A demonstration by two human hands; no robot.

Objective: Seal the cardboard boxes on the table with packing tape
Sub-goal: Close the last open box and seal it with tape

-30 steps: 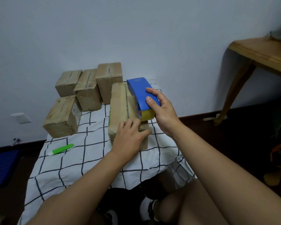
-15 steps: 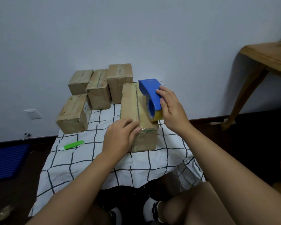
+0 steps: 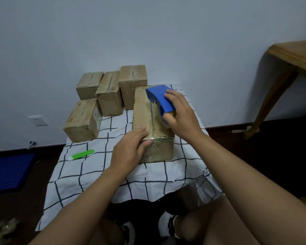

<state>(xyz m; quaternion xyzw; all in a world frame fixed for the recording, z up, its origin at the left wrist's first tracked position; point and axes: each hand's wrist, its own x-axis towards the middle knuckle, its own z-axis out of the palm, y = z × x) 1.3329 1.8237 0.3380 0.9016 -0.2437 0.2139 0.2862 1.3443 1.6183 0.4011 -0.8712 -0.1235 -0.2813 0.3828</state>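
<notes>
While your right hand (image 3: 181, 114) grips the blue tape dispenser (image 3: 161, 99) on top of the long cardboard box (image 3: 148, 124), your left hand (image 3: 130, 149) curls over that box's near top edge, fingers bent down onto the taped corner. The dispenser sits toward the far right of the box top, its yellowish tape roll showing under your thumb.

Five cardboard boxes stand on the table: the long one under your hands, a squat box (image 3: 82, 121) to the left, and three at the far edge — a far-left box (image 3: 89, 85), a middle box (image 3: 109, 93) and a taller far box (image 3: 132, 84) — pressed side by side. The taller one touches the long box's far end.

One green utility knife (image 3: 81, 154) lies alone on the checked tablecloth (image 3: 88, 174), left of your left hand and near the squat box. Open cloth runs from the long box's near face to the table's near edge, where the cloth hangs over. A narrow strip of cloth shows right of the long box. A wooden side table (image 3: 293, 57) stands well apart on the right.
</notes>
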